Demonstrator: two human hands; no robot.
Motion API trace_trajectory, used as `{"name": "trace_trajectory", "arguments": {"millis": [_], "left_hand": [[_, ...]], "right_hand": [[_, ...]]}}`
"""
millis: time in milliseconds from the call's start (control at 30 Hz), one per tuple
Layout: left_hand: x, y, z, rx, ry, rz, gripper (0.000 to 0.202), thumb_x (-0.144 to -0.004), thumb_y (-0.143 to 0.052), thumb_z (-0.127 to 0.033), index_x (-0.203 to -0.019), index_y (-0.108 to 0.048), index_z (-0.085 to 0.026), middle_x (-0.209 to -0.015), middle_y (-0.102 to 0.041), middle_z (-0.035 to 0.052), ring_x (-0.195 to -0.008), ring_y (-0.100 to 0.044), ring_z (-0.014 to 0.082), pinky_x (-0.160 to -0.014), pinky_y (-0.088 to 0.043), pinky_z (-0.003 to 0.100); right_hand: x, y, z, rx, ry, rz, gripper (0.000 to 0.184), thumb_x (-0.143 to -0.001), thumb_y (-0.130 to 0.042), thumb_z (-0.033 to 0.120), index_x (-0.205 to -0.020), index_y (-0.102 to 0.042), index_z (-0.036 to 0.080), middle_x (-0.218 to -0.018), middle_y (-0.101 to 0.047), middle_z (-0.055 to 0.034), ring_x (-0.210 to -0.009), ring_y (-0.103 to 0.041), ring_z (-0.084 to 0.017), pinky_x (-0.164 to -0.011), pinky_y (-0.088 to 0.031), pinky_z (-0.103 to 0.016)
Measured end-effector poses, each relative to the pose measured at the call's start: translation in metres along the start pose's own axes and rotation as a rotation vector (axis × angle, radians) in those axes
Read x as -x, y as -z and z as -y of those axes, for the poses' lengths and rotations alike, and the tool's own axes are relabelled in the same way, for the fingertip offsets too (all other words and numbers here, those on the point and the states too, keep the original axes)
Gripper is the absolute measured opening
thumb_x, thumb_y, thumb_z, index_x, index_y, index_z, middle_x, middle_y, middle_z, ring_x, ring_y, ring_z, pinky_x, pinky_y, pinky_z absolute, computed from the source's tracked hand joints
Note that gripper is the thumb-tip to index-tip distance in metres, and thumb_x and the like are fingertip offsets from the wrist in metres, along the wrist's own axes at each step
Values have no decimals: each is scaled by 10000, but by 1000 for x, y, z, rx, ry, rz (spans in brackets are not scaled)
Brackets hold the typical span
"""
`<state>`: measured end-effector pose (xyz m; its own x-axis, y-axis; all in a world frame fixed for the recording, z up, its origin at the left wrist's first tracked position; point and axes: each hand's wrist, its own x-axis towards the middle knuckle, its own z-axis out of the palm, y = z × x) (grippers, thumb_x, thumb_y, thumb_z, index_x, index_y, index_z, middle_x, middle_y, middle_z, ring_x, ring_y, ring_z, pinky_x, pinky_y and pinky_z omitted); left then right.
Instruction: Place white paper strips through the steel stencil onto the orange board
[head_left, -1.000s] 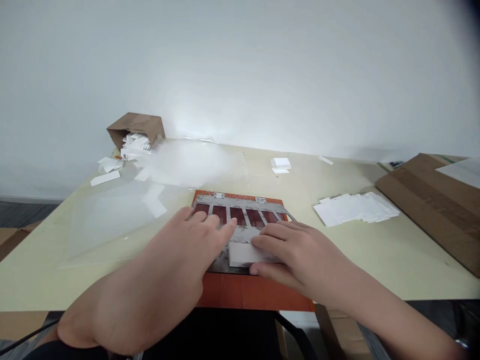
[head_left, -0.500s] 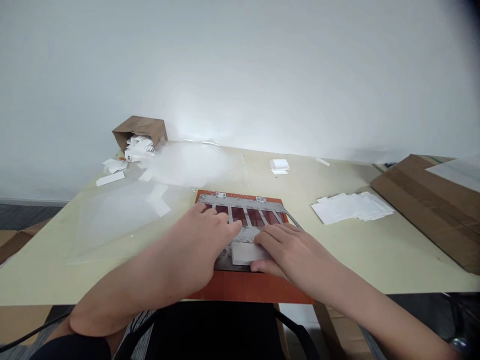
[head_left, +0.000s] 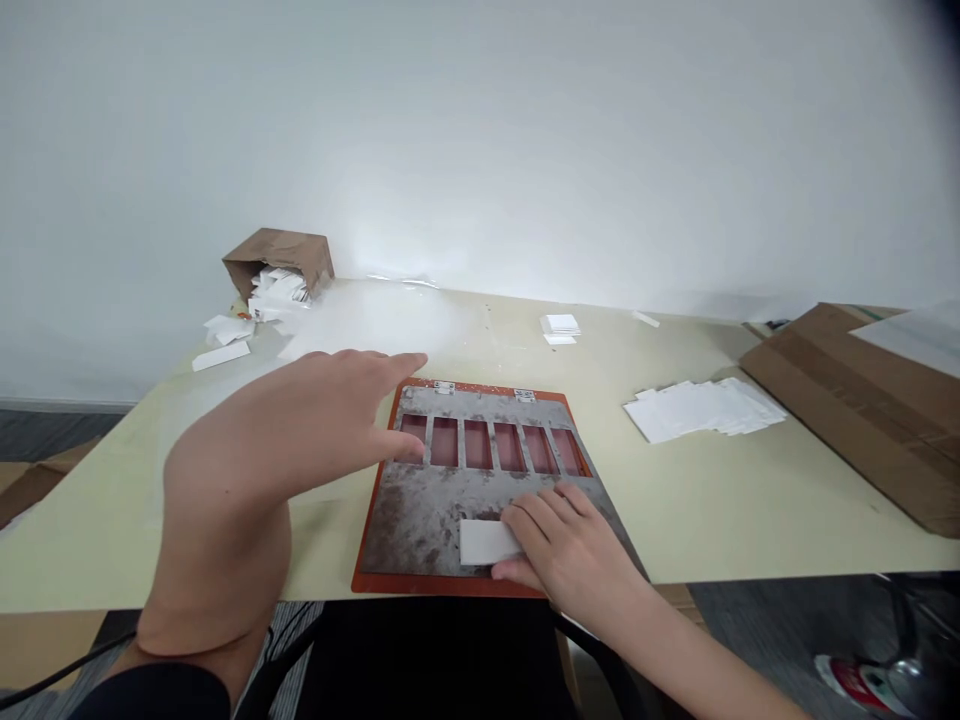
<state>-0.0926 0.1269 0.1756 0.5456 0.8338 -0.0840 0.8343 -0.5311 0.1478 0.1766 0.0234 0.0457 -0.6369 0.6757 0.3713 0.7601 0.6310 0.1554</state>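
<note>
Handling step rn imo: R hand pinches white card stack over near half of 6-window metal plate, contact hard to tell. L hand's empty, fingers spread. Next move prob needs a steady pinch.

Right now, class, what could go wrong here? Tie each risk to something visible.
The right hand grips one end of the white stack, leaving the other end free, so it might slip or fan out. The orange board reaches roughly to the near edge of the table, so a pull could slide it off. The left hand reaches over the leftmost window of the hinged metal plate, so it might get pinched if the plate shifts.
</note>
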Motion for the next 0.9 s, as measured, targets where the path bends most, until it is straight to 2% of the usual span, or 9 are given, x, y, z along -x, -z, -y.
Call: {"name": "trace_trajectory", "arguments": {"millis": [133,267,367,533,700,900], "left_hand": [[-4,-3,0,15,-42,51,655,-848,-585,-572,-1437,-473,-307,-1348,-636,73,-1116,-644,301,-965,-460,417],[-5,-2,-8,47,-103,66,543,-858,-587,-495,-1371,-526,-327,-1286,-671,47,-1105,-650,278,-974,-457,397],[-4,1,-9,80,-139,79,503,-847,-601,-497,-1315,-569,-317,-1237,-693,45,-1078,-659,269,-963,-462,382],[-2,3,-7,89,-152,87,481,-834,-619,-510,-1268,-597,-303,-1185,-711,42,-1040,-671,257,-948,-469,371],[5,9,-8,62,-128,49,417,-902,-536,-445,-1269,-588,-256,-1139,-720,31,-1012,-675,220,-930,-468,329],[2,9,2,58,-113,55,497,-889,-558,-483,-1337,-562,-267,-1141,-728,35,-1029,-680,230,-920,-473,319]], "right_hand": [[4,-7,5,-5,-23,-13,449,-949,-492,582,-835,-617,167,-764,-629,-39,-693,-526,-198,-756,-357,-357],[8,-15,7,-21,-38,-36,445,-943,-507,584,-849,-623,165,-771,-628,-41,-691,-516,-191,-749,-353,-357],[10,-21,6,-6,-48,-43,433,-937,-526,575,-867,-628,160,-792,-639,-48,-711,-527,-191,-738,-346,-352],[14,-27,5,-1,-65,-40,445,-951,-494,569,-885,-634,152,-812,-652,-56,-735,-542,-196,-750,-353,-359],[17,-32,8,-6,-67,-53,436,-933,-533,571,-919,-644,150,-860,-676,-66,-763,-559,-195,-777,-372,-362],[19,-34,10,-20,-92,-74,406,-934,-553,551,-935,-649,157,-899,-694,-69,-780,-584,-195,-815,-383,-372]]}}
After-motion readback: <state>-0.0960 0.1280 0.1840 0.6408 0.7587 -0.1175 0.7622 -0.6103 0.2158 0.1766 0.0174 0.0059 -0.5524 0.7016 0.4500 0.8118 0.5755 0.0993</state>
